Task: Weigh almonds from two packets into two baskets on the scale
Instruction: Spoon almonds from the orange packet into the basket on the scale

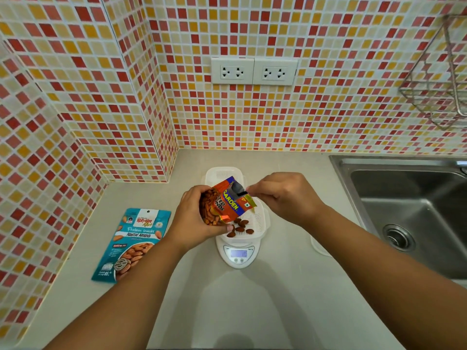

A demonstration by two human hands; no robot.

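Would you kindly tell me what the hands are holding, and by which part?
Both hold the orange almond packet: the left hand grips its lower body near the mouth, the right hand pinches its upper corner.

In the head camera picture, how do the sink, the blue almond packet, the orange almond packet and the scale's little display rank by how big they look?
Largest to smallest, as they appear:
1. Sink, though cut off by the frame edge.
2. Blue almond packet.
3. Orange almond packet, crumpled and partly hidden by the left hand, so its true size is unsure.
4. Scale display.
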